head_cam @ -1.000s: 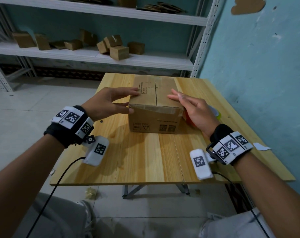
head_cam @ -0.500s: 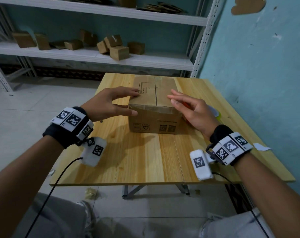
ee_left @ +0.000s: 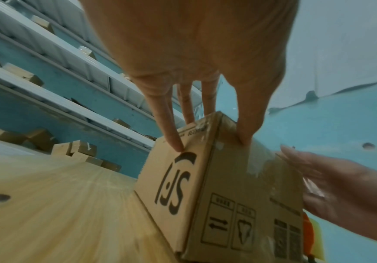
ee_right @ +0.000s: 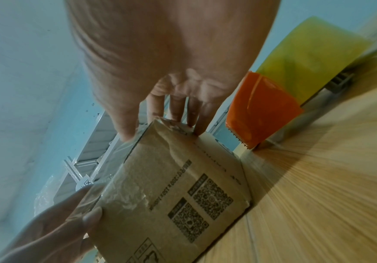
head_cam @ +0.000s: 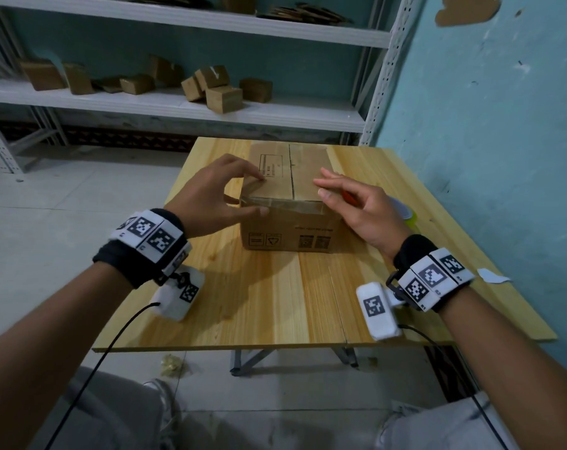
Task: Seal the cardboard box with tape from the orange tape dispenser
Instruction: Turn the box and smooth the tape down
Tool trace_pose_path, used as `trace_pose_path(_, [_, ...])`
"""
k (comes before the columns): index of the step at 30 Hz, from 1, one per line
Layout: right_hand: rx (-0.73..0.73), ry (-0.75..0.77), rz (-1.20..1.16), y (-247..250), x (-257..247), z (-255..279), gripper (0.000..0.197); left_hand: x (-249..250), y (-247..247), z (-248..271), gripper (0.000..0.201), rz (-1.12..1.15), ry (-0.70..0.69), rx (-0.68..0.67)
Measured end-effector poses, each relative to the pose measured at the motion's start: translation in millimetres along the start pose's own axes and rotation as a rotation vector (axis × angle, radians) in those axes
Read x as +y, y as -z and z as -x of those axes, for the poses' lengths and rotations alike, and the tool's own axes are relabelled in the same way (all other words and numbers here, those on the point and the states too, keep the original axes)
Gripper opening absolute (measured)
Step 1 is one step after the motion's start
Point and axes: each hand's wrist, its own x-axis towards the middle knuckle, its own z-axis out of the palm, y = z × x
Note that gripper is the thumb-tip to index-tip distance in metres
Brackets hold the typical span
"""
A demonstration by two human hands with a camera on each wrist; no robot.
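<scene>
Two closed flaps top the brown printed cardboard box (head_cam: pixel 285 228). The left hand (head_cam: pixel 207 196) and right hand (head_cam: pixel 363 209) touch its top edges with straight, spread fingers. An orange plastic tape dispenser (ee_right: pixel 262 110) stands at its right.

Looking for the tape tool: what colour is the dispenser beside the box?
The dispenser is orange, clearest in the right wrist view.
</scene>
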Motion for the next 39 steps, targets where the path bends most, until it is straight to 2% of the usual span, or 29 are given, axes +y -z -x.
trace_pose_path(4, [-0.004,0.003,0.001,-0.3,1.5,-1.1,0.031,0.6,2.2,-0.4,0.043,0.016,-0.021,0.027])
trace_pose_path(8, [-0.014,0.007,0.009,-0.2,2.8,-1.9,0.031,0.2,6.9,2.9,0.045,0.029,-0.033,-0.035])
trace_pose_path(14, [-0.015,0.002,0.006,-1.1,1.3,-1.6,0.031,4.3,5.1,5.3,0.05,-0.043,-0.044,-0.02])
trace_pose_path(17, [-0.015,0.003,0.014,-1.6,1.4,-1.7,0.031,11.6,4.0,5.7,0.054,-0.105,0.005,0.062])
trace_pose_path(19, [-0.015,0.002,0.013,-1.6,1.6,-1.8,0.031,14.2,5.0,6.2,0.05,-0.244,0.017,0.118])
trace_pose_path(24, [-0.02,0.004,0.022,-1.5,3.2,-2.6,0.031,20.3,7.7,7.5,0.04,-0.513,0.115,0.051])
trace_pose_path(33, [-0.022,0.02,0.04,-2.4,5.1,-3.2,0.032,27.2,7.1,11.9,0.031,-0.536,0.166,0.009])
trace_pose_path(39, [-0.013,0.033,0.037,-2.9,5.4,-3.4,0.031,30.7,1.1,14.6,0.034,-0.549,0.21,0.06])
